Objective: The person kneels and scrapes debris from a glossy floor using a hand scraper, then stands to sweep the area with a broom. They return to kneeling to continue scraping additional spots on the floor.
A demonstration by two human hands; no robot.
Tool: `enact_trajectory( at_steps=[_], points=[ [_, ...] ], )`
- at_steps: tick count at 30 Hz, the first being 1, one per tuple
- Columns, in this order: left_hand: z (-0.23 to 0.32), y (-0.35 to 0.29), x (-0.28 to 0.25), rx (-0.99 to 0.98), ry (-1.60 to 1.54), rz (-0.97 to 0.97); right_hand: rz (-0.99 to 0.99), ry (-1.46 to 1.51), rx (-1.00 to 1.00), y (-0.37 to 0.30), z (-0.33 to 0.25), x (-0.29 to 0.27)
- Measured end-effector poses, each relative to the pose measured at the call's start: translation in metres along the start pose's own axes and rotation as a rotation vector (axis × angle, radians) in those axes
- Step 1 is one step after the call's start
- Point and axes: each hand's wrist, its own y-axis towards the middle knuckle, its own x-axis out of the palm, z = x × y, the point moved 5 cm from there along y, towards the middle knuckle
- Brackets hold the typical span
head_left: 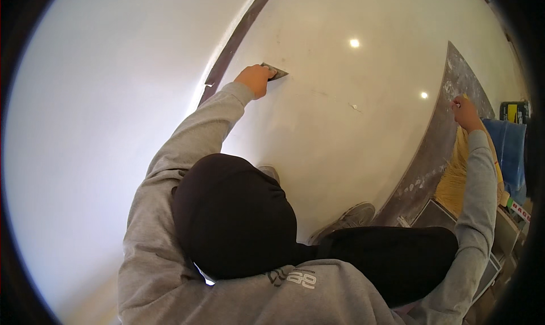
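left hand (255, 79) with scraper (275, 71) near floor edge (227, 55), open tile rightward

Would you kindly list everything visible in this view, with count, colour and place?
Scraper: one, grey metal blade, against the glossy floor, in the left hand's grip.
Floor: one, glossy white, centre.
Wall: one, white, left.
Baseboard strip: one, dark, between wall and floor.
Grey speckled strip: one, right of the floor.
Broom bristles: one bundle, yellow, right.
Blue sheet: one, far right.
Shoes: two, grey, lower centre.
Left hand: gripping the scraper.
Right hand: at the broom's top; its grip is unclear.
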Motion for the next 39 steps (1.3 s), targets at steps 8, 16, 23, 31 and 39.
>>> enact_trajectory(
  at_steps=[8, 16, 23, 31, 39],
  points=[
    [0.002, 0.006, -0.002, -0.003, 0.045, -0.001, 0.135, -0.187, -0.181, -0.011, 0.017, -0.008],
    [0.002, 0.000, -0.013, -0.055, -0.027, -0.013, 0.233, -0.214, -0.266, -0.016, 0.023, -0.010],
    [-0.006, -0.001, 0.002, -0.013, 0.091, -0.009, 0.157, -0.157, -0.288, -0.009, 0.005, -0.005],
    [-0.027, -0.062, -0.035, 0.037, -0.029, 0.074, 0.119, -0.112, -0.297, -0.010, -0.005, 0.015],
    [0.006, -0.067, -0.099, -0.058, 0.052, -0.101, 0.036, -0.243, -0.346, -0.013, -0.046, 0.045]
  ],
)
